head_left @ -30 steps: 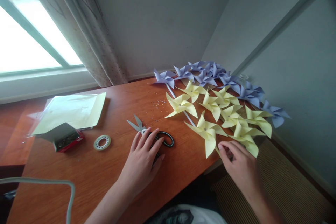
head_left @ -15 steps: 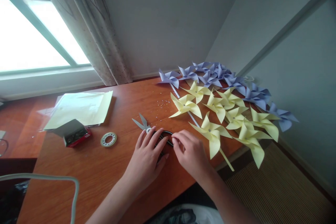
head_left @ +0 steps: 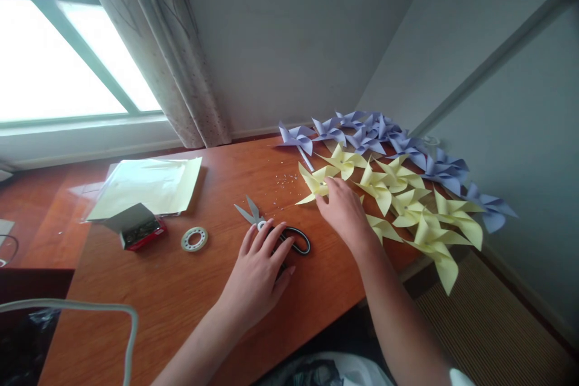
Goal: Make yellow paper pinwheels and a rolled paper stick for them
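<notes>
My left hand (head_left: pixel 259 268) lies with its fingers spread over the black-handled scissors (head_left: pixel 299 241), whose blades are parted and point away from me. On the right, my right hand (head_left: pixel 342 208) reaches over a yellow paper pinwheel (head_left: pixel 312 180), thumb and fingers a little apart beside its centre; whether they touch it I cannot tell. My right hand and forearm partly cover another yellow pinwheel (head_left: pixel 382 228) closer to me. Further yellow pinwheels (head_left: pixel 409 206) lie to the right, with purple pinwheels (head_left: pixel 363 140) behind them.
A roll of tape (head_left: pixel 194 239) lies left of the scissors. An open red box (head_left: pixel 143 235) holds small dark pieces. Behind it is a stack of pale yellow paper (head_left: pixel 145 187) in clear plastic. Tiny scraps (head_left: pixel 286 181) dot the wooden table (head_left: pixel 149 313). A pale cable (head_left: pixel 90 304) bends at lower left.
My right hand has left the scissors' handle and moved forward and right to the yellow pinwheel. My left hand stays over the scissors. The view has shifted slightly.
</notes>
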